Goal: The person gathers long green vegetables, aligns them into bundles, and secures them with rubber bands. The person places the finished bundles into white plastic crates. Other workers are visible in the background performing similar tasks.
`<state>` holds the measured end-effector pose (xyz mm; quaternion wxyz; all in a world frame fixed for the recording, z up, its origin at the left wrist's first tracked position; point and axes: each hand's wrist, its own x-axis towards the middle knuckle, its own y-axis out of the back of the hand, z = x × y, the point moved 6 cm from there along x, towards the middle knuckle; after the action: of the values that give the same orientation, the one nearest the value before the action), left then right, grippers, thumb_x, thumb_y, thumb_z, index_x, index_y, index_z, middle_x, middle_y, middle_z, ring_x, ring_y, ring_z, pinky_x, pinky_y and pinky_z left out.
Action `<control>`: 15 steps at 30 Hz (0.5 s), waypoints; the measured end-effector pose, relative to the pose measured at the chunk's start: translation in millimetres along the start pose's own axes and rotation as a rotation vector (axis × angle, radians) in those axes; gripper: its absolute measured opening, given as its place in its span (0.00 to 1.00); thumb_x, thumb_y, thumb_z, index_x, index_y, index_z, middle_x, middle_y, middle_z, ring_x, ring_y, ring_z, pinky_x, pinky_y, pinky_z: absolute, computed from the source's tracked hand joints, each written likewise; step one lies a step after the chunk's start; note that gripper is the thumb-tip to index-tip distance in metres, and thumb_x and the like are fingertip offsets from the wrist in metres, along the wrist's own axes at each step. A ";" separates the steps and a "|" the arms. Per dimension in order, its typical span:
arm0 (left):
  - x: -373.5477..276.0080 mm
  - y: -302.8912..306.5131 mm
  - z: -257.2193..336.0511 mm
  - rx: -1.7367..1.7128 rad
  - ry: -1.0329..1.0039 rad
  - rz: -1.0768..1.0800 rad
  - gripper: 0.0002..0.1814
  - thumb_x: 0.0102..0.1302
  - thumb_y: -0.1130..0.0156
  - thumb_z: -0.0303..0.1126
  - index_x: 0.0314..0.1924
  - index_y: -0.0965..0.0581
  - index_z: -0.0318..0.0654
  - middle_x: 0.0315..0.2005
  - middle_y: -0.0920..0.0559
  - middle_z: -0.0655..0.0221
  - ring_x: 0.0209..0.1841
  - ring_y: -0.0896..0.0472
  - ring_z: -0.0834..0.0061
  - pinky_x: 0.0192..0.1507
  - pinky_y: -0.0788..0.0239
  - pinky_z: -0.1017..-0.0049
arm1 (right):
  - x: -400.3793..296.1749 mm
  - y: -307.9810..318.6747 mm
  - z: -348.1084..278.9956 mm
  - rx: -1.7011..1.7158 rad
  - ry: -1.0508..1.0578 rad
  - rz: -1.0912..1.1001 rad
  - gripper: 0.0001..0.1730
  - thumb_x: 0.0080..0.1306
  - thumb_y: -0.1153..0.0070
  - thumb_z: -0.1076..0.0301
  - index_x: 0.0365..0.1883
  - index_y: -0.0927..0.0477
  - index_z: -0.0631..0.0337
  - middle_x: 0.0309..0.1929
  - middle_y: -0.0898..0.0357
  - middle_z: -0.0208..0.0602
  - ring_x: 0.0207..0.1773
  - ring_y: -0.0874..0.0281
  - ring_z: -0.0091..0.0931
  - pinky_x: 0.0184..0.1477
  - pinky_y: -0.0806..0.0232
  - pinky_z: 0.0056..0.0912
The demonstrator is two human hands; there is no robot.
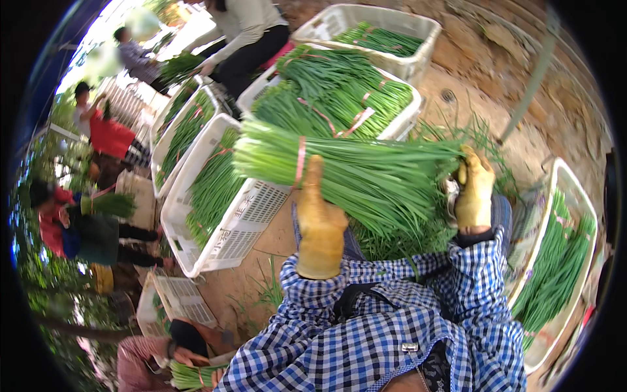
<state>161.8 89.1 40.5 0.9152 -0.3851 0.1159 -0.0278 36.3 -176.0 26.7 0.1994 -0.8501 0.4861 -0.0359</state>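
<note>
My left hand (321, 223), in a yellow glove, is closed on a large bunch of garlic chives (362, 166), its thumb lying over the stems. A pink band (301, 161) ties the bunch near its pale stem end, which points left. At the leaf tips on the right is my right hand (474, 188), also gloved, with its fingers curled around a shiny metal tool (451, 196). Most of that tool is hidden, so its kind cannot be told. Loose green leaves (401, 240) lie over my lap below the bunch.
White plastic crates of banded chives stand ahead (416, 105), farther off (431, 41), to the left (169, 230) and to the right (556, 169). A pole (531, 78) rises at the right. Co-workers (245, 39) work around the left side, one handling chives (191, 375) close by.
</note>
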 end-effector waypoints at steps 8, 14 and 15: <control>24.7 44.6 -44.7 -0.327 -0.132 -0.231 0.26 0.67 0.45 0.21 0.65 0.35 0.40 0.60 0.27 0.60 0.60 0.26 0.60 0.61 0.30 0.57 | 46.2 54.9 -38.7 0.183 0.210 -0.295 0.13 0.74 0.49 0.60 0.41 0.19 0.59 0.16 0.33 0.20 0.19 0.40 0.16 0.34 0.31 0.24; -26.7 -2.4 -56.4 -0.728 0.047 -0.786 0.29 0.74 0.58 0.51 0.69 0.37 0.46 0.67 0.33 0.64 0.67 0.33 0.55 0.66 0.39 0.46 | -39.7 -50.8 37.0 -0.776 0.317 -1.002 0.70 0.38 0.19 0.54 0.76 0.49 0.48 0.76 0.46 0.37 0.77 0.49 0.35 0.75 0.49 0.39; -31.6 -4.8 -62.5 -0.786 0.165 -0.744 0.29 0.74 0.59 0.51 0.68 0.37 0.45 0.66 0.32 0.64 0.67 0.33 0.55 0.66 0.39 0.47 | -48.3 -42.9 89.6 -0.835 0.274 -1.085 0.67 0.41 0.19 0.57 0.76 0.48 0.47 0.72 0.37 0.42 0.73 0.40 0.37 0.71 0.43 0.36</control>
<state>116.7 46.5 7.7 0.6186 -0.7097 0.0448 -0.3342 68.7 -88.9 -33.1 -0.2533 -0.9661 -0.0135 -0.0473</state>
